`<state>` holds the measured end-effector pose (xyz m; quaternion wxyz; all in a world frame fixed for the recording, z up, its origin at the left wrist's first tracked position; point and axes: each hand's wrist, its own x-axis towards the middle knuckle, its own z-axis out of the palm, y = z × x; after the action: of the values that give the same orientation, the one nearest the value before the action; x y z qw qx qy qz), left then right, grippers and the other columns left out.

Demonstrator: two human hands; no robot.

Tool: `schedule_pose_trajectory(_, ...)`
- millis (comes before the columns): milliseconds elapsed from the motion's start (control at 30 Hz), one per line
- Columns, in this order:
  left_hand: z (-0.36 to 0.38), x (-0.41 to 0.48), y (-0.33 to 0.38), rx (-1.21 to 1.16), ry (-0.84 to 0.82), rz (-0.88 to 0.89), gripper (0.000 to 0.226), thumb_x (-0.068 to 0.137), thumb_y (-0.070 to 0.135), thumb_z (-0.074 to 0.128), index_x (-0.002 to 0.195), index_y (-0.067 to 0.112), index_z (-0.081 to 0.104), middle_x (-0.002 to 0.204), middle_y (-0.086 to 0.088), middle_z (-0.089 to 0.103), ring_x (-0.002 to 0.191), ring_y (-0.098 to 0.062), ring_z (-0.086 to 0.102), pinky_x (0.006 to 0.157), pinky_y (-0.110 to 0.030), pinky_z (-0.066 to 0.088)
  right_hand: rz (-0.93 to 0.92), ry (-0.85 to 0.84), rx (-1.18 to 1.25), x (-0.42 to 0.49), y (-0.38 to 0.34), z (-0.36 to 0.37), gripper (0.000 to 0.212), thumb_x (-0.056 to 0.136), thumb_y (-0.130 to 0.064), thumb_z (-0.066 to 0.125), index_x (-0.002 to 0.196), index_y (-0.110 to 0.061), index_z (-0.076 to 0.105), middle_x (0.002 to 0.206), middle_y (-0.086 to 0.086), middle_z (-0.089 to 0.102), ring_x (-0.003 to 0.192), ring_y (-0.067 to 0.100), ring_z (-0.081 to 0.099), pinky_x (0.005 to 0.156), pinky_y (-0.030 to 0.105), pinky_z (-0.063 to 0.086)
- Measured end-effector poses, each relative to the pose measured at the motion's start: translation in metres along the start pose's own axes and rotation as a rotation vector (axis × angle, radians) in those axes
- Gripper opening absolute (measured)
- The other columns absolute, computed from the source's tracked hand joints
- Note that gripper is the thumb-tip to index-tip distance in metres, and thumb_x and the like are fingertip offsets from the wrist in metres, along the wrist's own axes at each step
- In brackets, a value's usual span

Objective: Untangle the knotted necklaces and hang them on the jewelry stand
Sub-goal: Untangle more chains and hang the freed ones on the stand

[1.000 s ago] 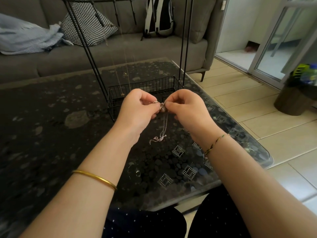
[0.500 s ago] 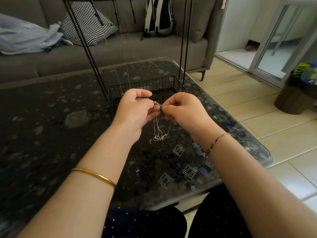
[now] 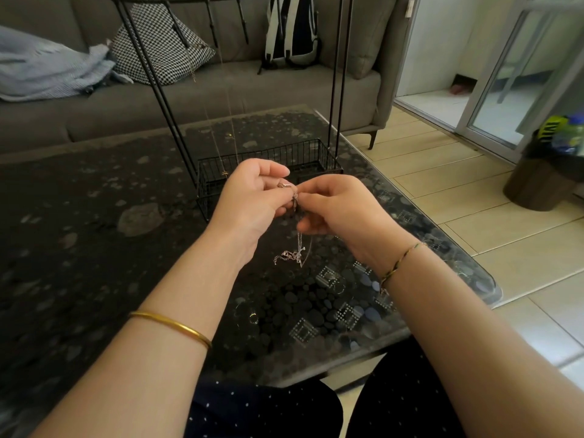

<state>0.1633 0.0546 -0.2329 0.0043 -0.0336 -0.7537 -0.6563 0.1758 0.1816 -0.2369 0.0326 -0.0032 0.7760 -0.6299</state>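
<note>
A thin silver tangle of necklaces [image 3: 296, 251] hangs between my hands above the dark patterned table [image 3: 94, 248]. My left hand [image 3: 252, 197] pinches its upper end, with a small pendant showing at the fingertips. My right hand [image 3: 335, 207] grips the same knot from the right. The chain's clasp end dangles below. Behind my hands stands the black wire jewelry stand [image 3: 335, 90] with a basket base [image 3: 268, 154]. A fine gold chain [image 3: 232, 131] hangs from its top bar.
A grey sofa [image 3: 221, 86] with a checked cushion [image 3: 161, 45], a blue cloth and a backpack lies behind the table. The table's edge runs along the right, with tiled floor beyond. A dark bin [image 3: 543, 181] stands at the far right.
Both hands have kept working the knot at the same spot. My right hand's fingers have spread a little and the dangling chain has shifted slightly.
</note>
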Motion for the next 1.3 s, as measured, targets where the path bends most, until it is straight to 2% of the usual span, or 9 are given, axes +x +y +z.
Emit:
schedule_pose_trajectory(167,0.0009,0.0010,-0.0019,0.002,0.004,-0.006,0.027,0.087,-0.008,0.056,0.097,0.017,0.056,0.088,-0.005,0.066,0.085,-0.016,0.063,0.071,-0.026,0.050,0.025,-0.039,-0.008,0.0002,0.0008,0.0027,0.010,0.090,-0.002,0.054,0.095,-0.007,0.062,0.085,0.008,0.065,0.062,0.012,0.064,0.078,0.038,0.058)
schedule_pose_trajectory(267,0.0018,0.0017,-0.0022,0.002,0.004,-0.027,0.029,0.086,-0.010,0.055,0.096,0.017,0.057,0.087,-0.004,0.062,0.084,-0.015,0.061,0.070,-0.025,0.050,0.011,-0.001,-0.025,0.0005,0.0021,0.0038,0.006,0.090,-0.004,0.057,0.089,-0.008,0.060,0.080,0.006,0.064,0.061,0.012,0.063,0.079,0.041,0.058)
schedule_pose_trajectory(433,0.0029,0.0031,-0.0048,0.057,-0.023,-0.118,0.025,0.085,-0.006,0.056,0.094,0.016,0.061,0.099,-0.006,0.062,0.086,-0.016,0.059,0.068,-0.025,0.048,-0.024,0.074,-0.055,0.0004,0.0028,0.0015,0.009,0.088,-0.003,0.059,0.083,-0.009,0.062,0.075,0.002,0.062,0.060,0.010,0.062,0.075,0.037,0.058)
schedule_pose_trajectory(567,0.0028,0.0030,-0.0069,0.142,-0.034,-0.161,0.023,0.086,-0.001,0.057,0.102,0.013,0.065,0.092,-0.005,0.066,0.081,-0.014,0.061,0.069,-0.028,0.050,-0.039,0.102,-0.043,-0.0001,0.0017,0.0005,0.008,0.089,-0.001,0.058,0.088,-0.007,0.063,0.076,0.004,0.062,0.057,0.008,0.060,0.065,0.025,0.057)
schedule_pose_trajectory(733,0.0035,0.0023,-0.0050,0.189,-0.051,-0.157,0.022,0.085,-0.001,0.056,0.101,0.012,0.064,0.087,-0.004,0.063,0.077,-0.013,0.058,0.065,-0.027,0.046,-0.024,0.110,-0.056,-0.0004,0.0022,0.0029,0.012,0.091,-0.001,0.054,0.085,-0.009,0.061,0.075,0.003,0.064,0.060,0.010,0.062,0.075,0.038,0.059)
schedule_pose_trajectory(867,0.0049,0.0005,-0.0043,0.210,-0.081,-0.168,0.021,0.083,-0.001,0.055,0.093,0.016,0.063,0.083,-0.005,0.064,0.075,-0.013,0.056,0.063,-0.028,0.044,-0.052,0.134,-0.097,-0.0001,0.0026,0.0036,0.014,0.089,0.000,0.056,0.081,-0.010,0.061,0.075,0.006,0.066,0.067,0.017,0.066,0.078,0.044,0.057)
schedule_pose_trajectory(1033,0.0034,0.0012,-0.0068,0.168,-0.054,-0.203,0.016,0.087,0.003,0.055,0.096,0.012,0.065,0.090,-0.011,0.068,0.076,-0.013,0.058,0.063,-0.026,0.046,-0.073,0.114,-0.123,-0.0005,0.0018,0.0037,0.009,0.085,0.001,0.061,0.082,-0.008,0.063,0.079,0.011,0.068,0.076,0.024,0.069,0.079,0.043,0.057)
schedule_pose_trajectory(1300,0.0042,-0.0011,-0.0052,0.130,-0.081,-0.222,0.010,0.090,0.004,0.058,0.089,0.012,0.064,0.093,-0.012,0.070,0.080,-0.015,0.063,0.069,-0.027,0.052,-0.112,0.178,-0.126,0.0027,0.0058,0.0024,0.015,0.082,-0.001,0.065,0.075,-0.014,0.061,0.070,0.002,0.065,0.065,0.015,0.064,0.068,0.030,0.055)
